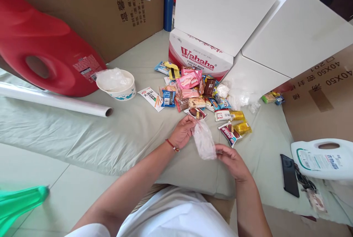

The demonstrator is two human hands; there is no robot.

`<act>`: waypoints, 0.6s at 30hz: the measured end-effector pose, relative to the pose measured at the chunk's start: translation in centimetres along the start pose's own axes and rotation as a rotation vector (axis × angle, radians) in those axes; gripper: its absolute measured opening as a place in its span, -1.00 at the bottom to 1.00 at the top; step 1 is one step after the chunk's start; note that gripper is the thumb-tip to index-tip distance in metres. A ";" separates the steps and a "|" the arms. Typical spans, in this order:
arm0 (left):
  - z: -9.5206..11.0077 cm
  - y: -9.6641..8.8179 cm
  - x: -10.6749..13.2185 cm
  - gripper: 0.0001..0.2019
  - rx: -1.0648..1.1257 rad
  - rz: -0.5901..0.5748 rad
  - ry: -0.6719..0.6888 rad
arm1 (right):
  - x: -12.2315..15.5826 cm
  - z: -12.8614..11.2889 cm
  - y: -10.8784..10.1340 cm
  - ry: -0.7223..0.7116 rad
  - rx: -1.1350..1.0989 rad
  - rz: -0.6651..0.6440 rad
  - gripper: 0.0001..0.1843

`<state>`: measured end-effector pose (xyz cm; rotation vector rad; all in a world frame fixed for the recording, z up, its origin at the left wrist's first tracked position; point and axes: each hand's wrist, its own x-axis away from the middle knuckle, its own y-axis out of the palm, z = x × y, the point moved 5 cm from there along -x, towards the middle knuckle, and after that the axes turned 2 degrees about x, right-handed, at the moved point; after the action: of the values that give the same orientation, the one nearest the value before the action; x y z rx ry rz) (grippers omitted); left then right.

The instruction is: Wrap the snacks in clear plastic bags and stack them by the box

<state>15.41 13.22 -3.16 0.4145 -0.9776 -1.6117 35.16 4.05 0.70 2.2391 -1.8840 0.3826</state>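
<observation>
A thin clear plastic bag (204, 140) hangs between my two hands in front of the snack pile. My left hand (182, 132), with a red bracelet at the wrist, pinches the bag's upper end. At its lower right end, my right hand (231, 159) has its fingertips closed on the plastic. Just beyond the bag lies a heap of small wrapped snacks (190, 93) in pink, brown, blue and yellow packaging. Nearest to my right hand are a dark red and white snack packet (229, 134) and yellow-wrapped snacks (242, 128).
A paper tub (121, 91) with plastic in it stands left, near a red jug (55, 45) and a film roll (55, 99). Behind the heap are a Wahaba-like printed carton (200, 56) and white boxes (220, 5). Right lie crumpled clear bags (242, 95), a phone (289, 174) and a white bottle (322, 158).
</observation>
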 end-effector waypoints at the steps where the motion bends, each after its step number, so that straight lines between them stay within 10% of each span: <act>1: 0.0 0.1 0.0 -0.59 -0.032 -0.015 0.024 | -0.1 -0.3 -0.5 -0.003 -0.026 0.045 -0.71; 6: -0.2 0.2 0.3 -0.60 -0.299 -0.063 0.129 | -1.9 -0.8 0.1 -0.053 -0.087 0.112 -0.48; 15: 1.1 0.3 1.3 -0.60 -0.567 0.073 0.328 | -3.6 0.8 2.5 -0.077 -0.257 0.407 -0.65; 18: -0.1 1.4 1.7 -0.63 -0.680 -0.122 0.210 | -3.7 0.5 3.1 -0.150 -0.264 0.419 -0.67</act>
<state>15.89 11.61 -1.78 0.1656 -0.2142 -1.8516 31.57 6.84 -1.05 1.7441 -2.3271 0.0157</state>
